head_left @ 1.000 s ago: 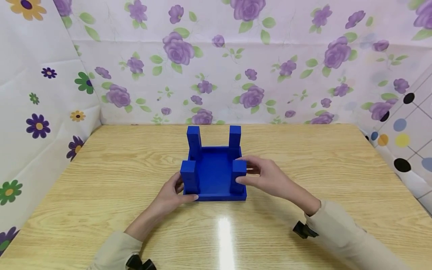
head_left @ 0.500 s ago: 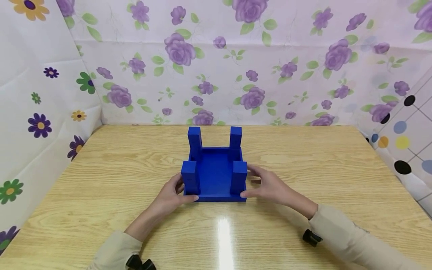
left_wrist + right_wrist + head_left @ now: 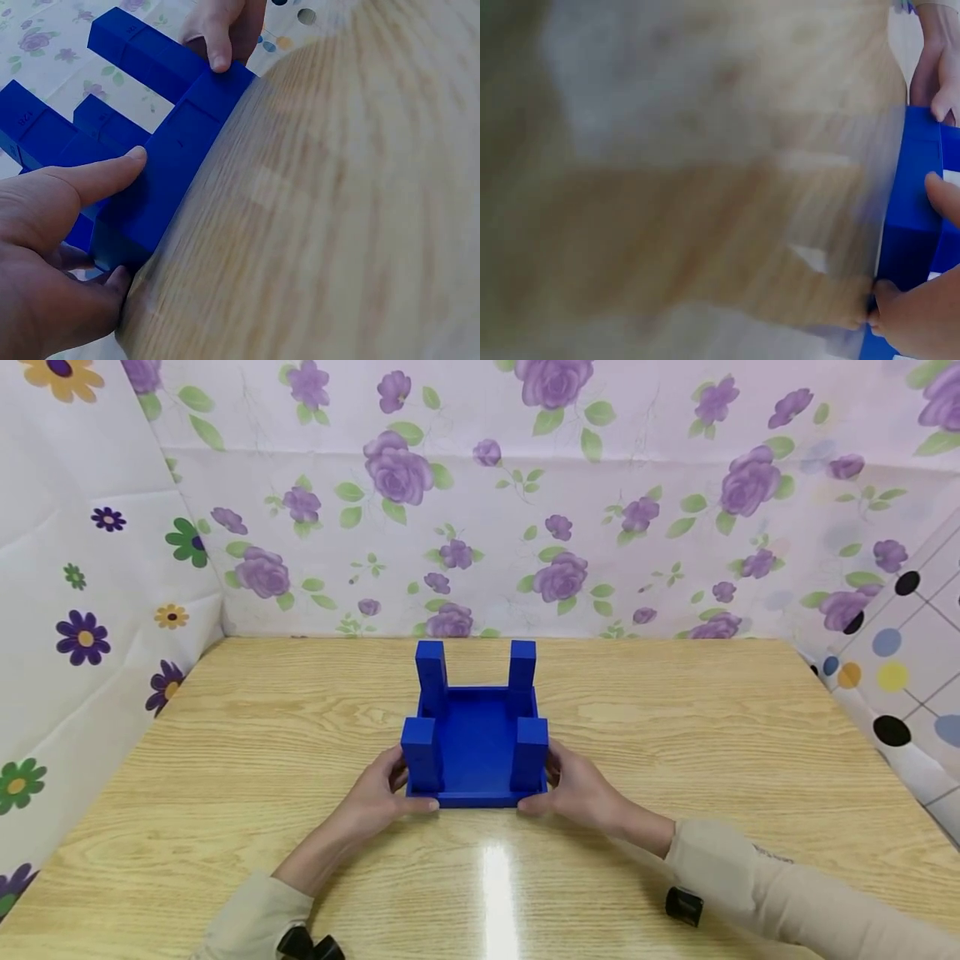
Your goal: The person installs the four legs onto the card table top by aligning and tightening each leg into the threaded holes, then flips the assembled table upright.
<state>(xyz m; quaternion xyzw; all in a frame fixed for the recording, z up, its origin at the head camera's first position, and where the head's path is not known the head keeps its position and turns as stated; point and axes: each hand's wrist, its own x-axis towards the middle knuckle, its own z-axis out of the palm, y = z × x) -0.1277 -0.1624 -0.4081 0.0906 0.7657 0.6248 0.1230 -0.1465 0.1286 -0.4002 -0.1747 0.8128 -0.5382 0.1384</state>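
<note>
Light wooden table (image 3: 225, 760), blue stool (image 3: 474, 752) upside down on it (4 legs up)

stool: solid deep-blue wooden upturned stool (image 3: 477, 739), same blue on slab and all four legs, between the fingers of both hands
table: light yellow-brown wood-grain tabletop (image 3: 675, 735) under the fingers
backdrop: white cloth with purple roses and green leaves (image 3: 525, 502) beyond the fingertips
sleeves: plain beige sleeves (image 3: 780, 893)

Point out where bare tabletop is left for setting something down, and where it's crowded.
Bare wood lies left of the left hand toward the flowered side wall, right of the right hand toward the dotted wall, and behind the blue stool up to the back wall. The table is crowded only at centre front, where both hands grip the upturned stool.
</note>
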